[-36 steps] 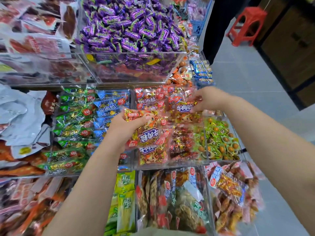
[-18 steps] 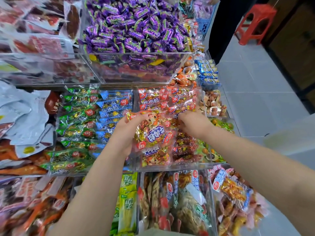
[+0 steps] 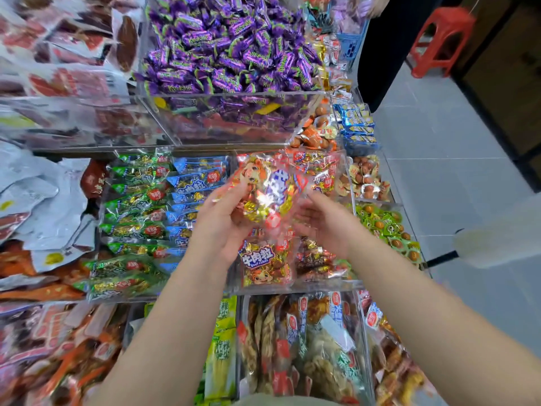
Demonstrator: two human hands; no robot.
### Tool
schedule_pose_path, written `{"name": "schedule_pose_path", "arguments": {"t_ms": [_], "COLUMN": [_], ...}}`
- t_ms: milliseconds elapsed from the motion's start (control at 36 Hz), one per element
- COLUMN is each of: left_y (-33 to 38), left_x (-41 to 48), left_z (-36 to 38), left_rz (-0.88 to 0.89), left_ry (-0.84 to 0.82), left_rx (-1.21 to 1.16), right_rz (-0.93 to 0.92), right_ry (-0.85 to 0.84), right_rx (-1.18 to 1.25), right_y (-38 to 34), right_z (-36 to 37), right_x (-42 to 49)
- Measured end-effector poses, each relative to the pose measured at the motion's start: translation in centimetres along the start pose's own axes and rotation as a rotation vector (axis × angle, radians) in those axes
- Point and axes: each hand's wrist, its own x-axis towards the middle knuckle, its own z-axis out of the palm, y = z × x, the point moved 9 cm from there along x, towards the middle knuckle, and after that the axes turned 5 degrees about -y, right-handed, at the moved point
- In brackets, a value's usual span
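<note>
Both hands have drawn together since a second ago: the right hand (image 3: 325,227) has left the back of the clear bin (image 3: 322,287) and sits spread at 3 o'clock of the beef-cube packet (image 3: 269,194), just beside it. The left hand (image 3: 222,227) has lifted that packet above the bin. Its grip pinches the packet's 7 o'clock corner, and most of the bag stands out toward 1 o'clock. With so little slick film held, it could slip or swing down onto the stocked packets (image 3: 263,265).
</note>
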Motion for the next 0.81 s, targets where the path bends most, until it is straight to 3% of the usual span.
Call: {"name": "schedule_pose_path", "arguments": {"t_ms": [83,194,278,389,472,556,611,722,806], "left_y": [-0.6,-1.6,-2.1,-1.0,-0.3,-2.2,-3.7,-5.7,-6.0], "left_x": [-0.2,-0.2,-0.4,-0.8,-0.8,0.1,0.8,1.9,2.7], "left_z": [1.2,1.9,1.9,1.2,1.3,2.4,2.6,1.7,1.0], "left_rz": [0.017,0.025,0.046,0.196,0.333,0.372,0.376,0.339,0.284], "left_ry": [-0.031,-0.019,0.004,0.064,0.027,-0.158,-0.217,-0.213,-0.194], "left_rx": [0.011,0.068,0.322,0.864,1.207,1.701,1.996,2.253,2.282], "right_rz": [-0.095,-0.086,-0.115,-0.197,-0.248,-0.206,-0.108,-0.033,-0.101], "right_ry": [-0.028,-0.049,-0.101,0.14,0.224,0.215,0.1,-0.087,0.03], "right_rx": [0.006,0.34,0.211,-0.22,-0.533,-1.073,-1.434,-1.898,-2.052], "right_y": [-0.8,-1.0,-1.2,-4.3,-8.5,-11.5,-11.0,-7.0,-6.2], "right_z": [1.0,0.9,1.0,-3.1,-5.8,-5.8,-4.1,-0.5,0.1], "right_x": [-1.6,-2.7,-3.2,-3.8,-3.3,-1.8,-0.3,2.8,4.1]}}
